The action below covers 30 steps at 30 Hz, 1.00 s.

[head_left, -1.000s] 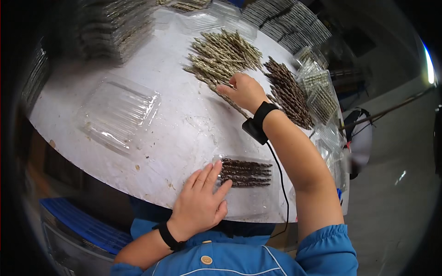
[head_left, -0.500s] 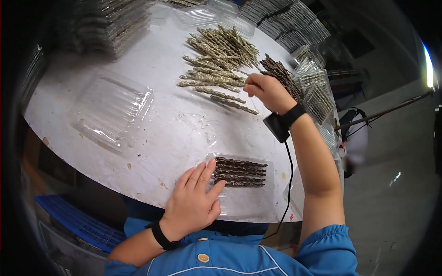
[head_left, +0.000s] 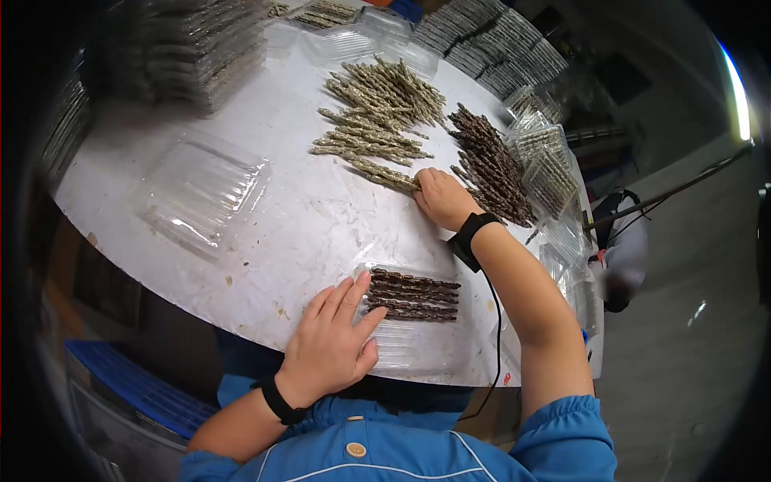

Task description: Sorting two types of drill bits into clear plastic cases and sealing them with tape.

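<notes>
My left hand (head_left: 329,345) lies with fingers spread at the left end of a clear ribbed plastic tray (head_left: 418,353). Its fingertips touch the ends of several dark brown twisted sticks (head_left: 414,297), lined up side by side in the tray's far part. Farther off, my right hand (head_left: 446,199) has its fingers closed on the right ends of the nearest pale twisted sticks (head_left: 384,173); how many it grips is hidden. Behind these lies a loose heap of pale gold twisted sticks (head_left: 385,92). A heap of dark sticks (head_left: 490,165) is just right of the right hand.
An upturned or empty clear tray (head_left: 205,193) rests at the left. Tall stacks of filled trays stand at the far left (head_left: 181,56) and far right (head_left: 498,40). Filled packs (head_left: 550,177) line the right edge. A black cable (head_left: 499,329) hangs from my right wrist.
My right hand has come nearer and slightly left, down to the ends of the nearest pale sticks, which now lie closer together. My left hand stays at the tray.
</notes>
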Available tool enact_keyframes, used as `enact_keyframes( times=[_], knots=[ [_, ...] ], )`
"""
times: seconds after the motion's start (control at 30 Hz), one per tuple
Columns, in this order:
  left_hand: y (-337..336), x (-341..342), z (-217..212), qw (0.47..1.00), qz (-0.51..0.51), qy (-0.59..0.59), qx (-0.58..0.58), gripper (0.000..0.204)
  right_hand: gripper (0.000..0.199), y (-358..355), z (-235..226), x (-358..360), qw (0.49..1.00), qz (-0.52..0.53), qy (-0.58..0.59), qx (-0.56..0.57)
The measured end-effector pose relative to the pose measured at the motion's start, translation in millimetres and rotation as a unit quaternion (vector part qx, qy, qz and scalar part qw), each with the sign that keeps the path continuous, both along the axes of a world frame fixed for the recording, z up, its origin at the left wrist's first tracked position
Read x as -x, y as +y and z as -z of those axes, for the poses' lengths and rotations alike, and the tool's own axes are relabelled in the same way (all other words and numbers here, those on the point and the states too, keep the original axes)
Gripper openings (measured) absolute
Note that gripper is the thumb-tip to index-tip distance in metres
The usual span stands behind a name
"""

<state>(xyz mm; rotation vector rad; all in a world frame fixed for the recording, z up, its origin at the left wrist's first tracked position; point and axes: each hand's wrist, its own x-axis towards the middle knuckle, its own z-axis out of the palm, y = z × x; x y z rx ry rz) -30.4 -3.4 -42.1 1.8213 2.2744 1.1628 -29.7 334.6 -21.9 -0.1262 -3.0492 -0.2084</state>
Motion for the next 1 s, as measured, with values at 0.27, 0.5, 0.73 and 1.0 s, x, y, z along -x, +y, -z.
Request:
enact_keyframes(
  times=[0.27, 0.5, 0.73, 1.0],
  knots=[
    [-6.4, -0.7, -0.6, 1.000, 0.014, 0.011, 0.001, 0.053, 0.019, -15.0, -51.8, -20.8, 0.961, 0.105, -0.050, 0.251],
    [-27.3, 4.5, -3.7, 0.998, 0.039, -0.014, -0.049, 0.090, 0.019, -60.4, -116.7, -140.4, 0.818, 0.131, -0.080, 0.554],
    [-13.3, 10.6, 2.7, 0.995, 0.100, -0.017, -0.017, 0.086, 0.012, -84.3, -86.2, -196.2, 0.811, 0.152, -0.114, 0.553],
    [-10.3, 5.1, -1.2, 0.994, 0.105, 0.004, 0.029, 0.067, 0.016, -103.3, -68.2, -177.5, 0.868, 0.167, -0.109, 0.454]
  ],
)
